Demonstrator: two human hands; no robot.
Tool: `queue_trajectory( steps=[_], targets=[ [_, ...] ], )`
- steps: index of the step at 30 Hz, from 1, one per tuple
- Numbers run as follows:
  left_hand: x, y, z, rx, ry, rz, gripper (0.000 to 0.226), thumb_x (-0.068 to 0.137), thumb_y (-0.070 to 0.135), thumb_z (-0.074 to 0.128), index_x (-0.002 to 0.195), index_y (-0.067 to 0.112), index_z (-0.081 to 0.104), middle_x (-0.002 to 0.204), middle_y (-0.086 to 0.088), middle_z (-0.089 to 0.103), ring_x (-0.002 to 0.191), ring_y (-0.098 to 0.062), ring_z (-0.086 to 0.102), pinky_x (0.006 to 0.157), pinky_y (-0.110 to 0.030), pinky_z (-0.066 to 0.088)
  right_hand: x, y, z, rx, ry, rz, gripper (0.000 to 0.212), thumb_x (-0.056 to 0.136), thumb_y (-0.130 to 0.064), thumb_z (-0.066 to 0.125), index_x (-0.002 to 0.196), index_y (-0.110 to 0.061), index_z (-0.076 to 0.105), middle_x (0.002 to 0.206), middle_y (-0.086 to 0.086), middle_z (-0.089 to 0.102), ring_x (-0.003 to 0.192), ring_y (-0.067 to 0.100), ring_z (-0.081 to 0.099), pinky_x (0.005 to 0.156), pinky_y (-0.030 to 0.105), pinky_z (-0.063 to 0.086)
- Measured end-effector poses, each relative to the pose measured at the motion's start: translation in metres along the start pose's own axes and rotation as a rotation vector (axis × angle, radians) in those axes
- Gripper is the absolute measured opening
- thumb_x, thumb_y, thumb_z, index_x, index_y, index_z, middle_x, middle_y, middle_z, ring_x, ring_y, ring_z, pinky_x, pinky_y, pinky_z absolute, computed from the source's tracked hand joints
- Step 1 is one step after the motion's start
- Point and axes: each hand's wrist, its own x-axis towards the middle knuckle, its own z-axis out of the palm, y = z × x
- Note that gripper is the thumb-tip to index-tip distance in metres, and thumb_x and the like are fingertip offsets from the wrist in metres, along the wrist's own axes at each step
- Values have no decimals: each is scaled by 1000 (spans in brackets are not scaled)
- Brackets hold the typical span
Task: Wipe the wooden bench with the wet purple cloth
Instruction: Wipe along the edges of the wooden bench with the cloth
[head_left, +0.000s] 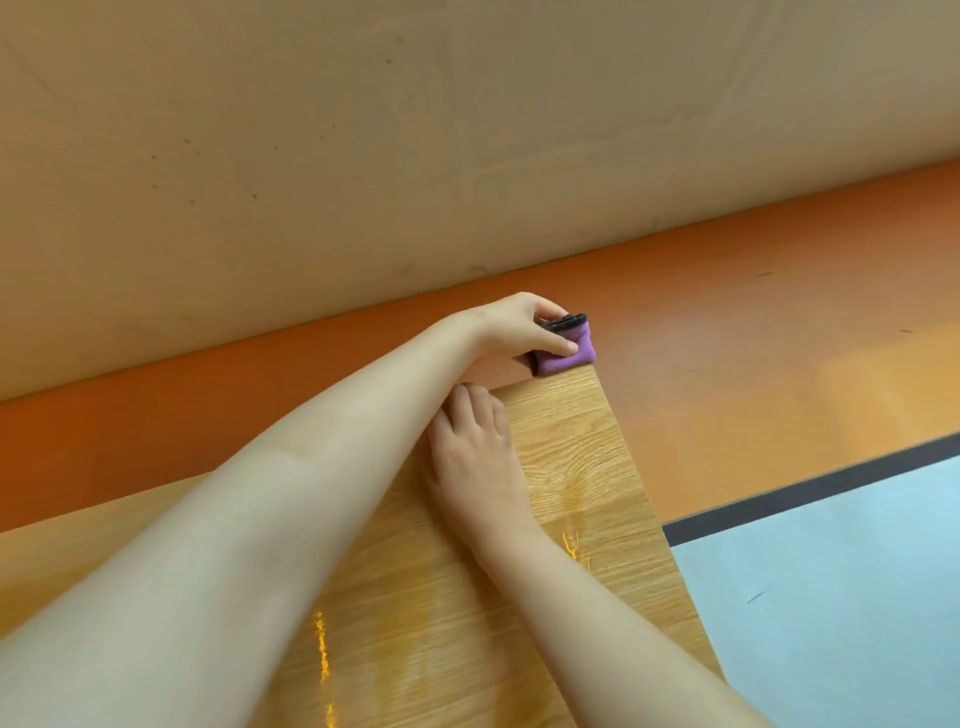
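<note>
**Cloth at far end of table, both hands down**

Left hand (519, 327): reaches across from the left, arm extended far over the table (582, 467). Fingers and thumb clenched round a folded purple cloth (569, 356). Thumb lies on the cloth's near face; fingers curl over the top. Dark edging shows along the cloth's upper rim.

Cloth position: pressed at the far end edge of the table, at the narrow end of the wooden surface, partly overhanging that edge.

Right hand (475, 457): not holding anything. Lies palm-down and flat on the table, fingers spread slightly and pointing away, just near of the cloth and partly tucked under the left forearm. Fingertips near the far-left corner of the tabletop.

Table: light wood grain, running away from the camera. Glossy streaks and bright reflections on the near part of the surface.

Surroundings: orange floor (779, 322) beyond and to both sides of the table; pale blue floor area (831, 597) with dark border to the right; beige wall (415, 130) at far side.
</note>
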Motion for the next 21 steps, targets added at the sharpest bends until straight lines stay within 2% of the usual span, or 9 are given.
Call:
queue_trajectory(
  steps=[3,7,11,14,16,18,19,21],
  targets=[
    [-3,-12,-3,-119,-58,-26,18,90,12,66,108,12,66,94,-1,63,82,-8,61,66,-18,52,0,-1,1,0,-2,33,20,75,-13,56,95,-11,59,97,9,55,101,28,43,91,36,35],
    [-31,-38,-27,-86,-114,-77,19,91,12,65,109,16,69,102,-2,65,91,-9,60,76,-22,52,1,-1,4,19,45,48,11,87,-21,55,95,-13,57,100,6,57,100,26,46,88,35,33],
    [-64,-69,-46,-171,-167,-174,15,92,15,64,106,17,71,106,-2,66,92,-11,57,74,-20,51,1,-2,6,3,54,30,10,89,-21,54,91,-12,58,97,7,59,95,29,54,88,36,36],
    [-63,-70,-42,-206,-122,-164,14,92,15,65,103,20,72,110,-1,68,95,-11,58,76,-21,52,3,-1,5,7,55,87,12,87,-22,54,91,-11,58,95,8,58,94,30,51,87,37,34],
    [-55,-63,-35,-195,-93,-126,15,92,13,65,102,22,72,120,-5,68,100,-10,61,86,-28,53,3,-1,2,0,27,135,22,87,-28,46,95,-11,57,100,9,57,97,29,47,88,37,33],
    [-51,-60,-28,-214,-90,-82,15,91,13,65,99,23,73,122,-7,67,104,-12,60,100,-39,47,3,-1,1,-8,5,148,28,86,-32,42,98,-11,56,103,9,56,99,29,47,89,37,32],
    [-53,-62,-26,-241,-95,-67,14,91,13,65,98,22,73,118,-4,68,103,-12,60,101,-40,46,3,-2,1,-12,0,145,28,86,-33,42,98,-12,55,103,9,56,100,29,47,90,37,31],
    [-65,-73,-28,-294,-78,-69,14,91,13,64,101,19,73,107,-2,68,96,-11,60,90,-31,48,3,-2,2,-12,-2,137,27,86,-33,42,97,-12,54,102,9,56,100,30,48,90,38,30]
  ],
)
